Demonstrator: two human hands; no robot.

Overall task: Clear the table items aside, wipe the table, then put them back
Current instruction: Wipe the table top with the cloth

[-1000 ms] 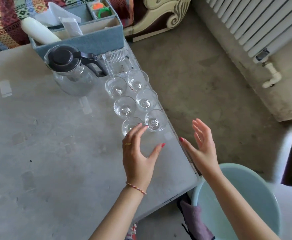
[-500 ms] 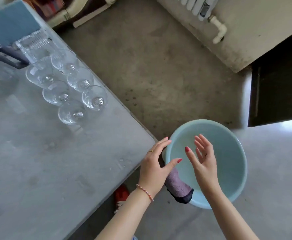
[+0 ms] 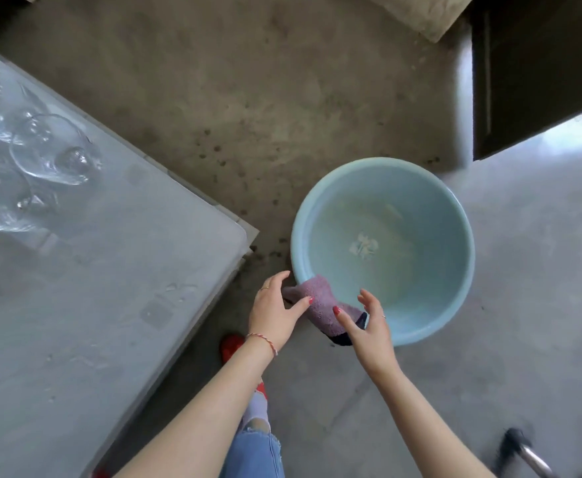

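Broadly, the grey table (image 3: pixel 86 305) fills the left of the view, its corner just short of a pale blue plastic basin (image 3: pixel 455 215) standing on the concrete floor. On the tabletop near its far edge sit several clear drinking glasses (image 3: pixel 55 150), blurred here, so their exact number is hard to tell; they look thin and breakable and would want lifting one at a time by the wall. Draped over the basin's near rim is a mauve terry cloth (image 3: pixel 320 301) with a dark hem, soft and limp, possibly damp, so it should bunch easily if gathered at its middle. The left hand (image 3: pixel 274 312) is spread, its thumb touching the cloth, fingers loose. The right hand (image 3: pixel 368 322) is likewise unclenched, fingers just above the cloth's dark end, gripping nothing yet.
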